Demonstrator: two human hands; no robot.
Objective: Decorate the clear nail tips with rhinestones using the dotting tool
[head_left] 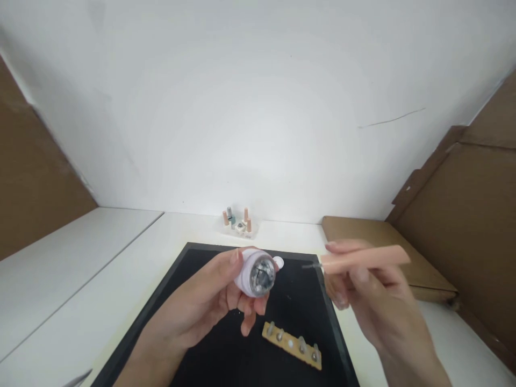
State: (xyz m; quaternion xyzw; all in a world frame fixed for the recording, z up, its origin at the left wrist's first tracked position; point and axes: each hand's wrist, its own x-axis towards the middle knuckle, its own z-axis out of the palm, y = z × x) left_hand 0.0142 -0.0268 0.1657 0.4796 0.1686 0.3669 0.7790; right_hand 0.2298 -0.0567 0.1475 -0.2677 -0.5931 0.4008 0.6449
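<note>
Low in the middle of the head view, my left hand [205, 298] is closed around a small pale lilac jar [245, 274], tilted so that its round end with silvery, dark contents faces me. To the right, my right hand [374, 290] pinches a peach-coloured brush handle [363, 259]. Its thin dark tip points left toward the jar, apart from it. Below and between the hands, a yellow wooden strip [285, 342] with several clear nail-like tips standing on it lies on a black mat [250, 363].
A clear tray [237, 231] with several peach and teal bottles stands at the back, against the white wall. A white round lid [278, 263] lies behind the jar. At the right is a flat cardboard box [358, 231]; cardboard panels flank both sides.
</note>
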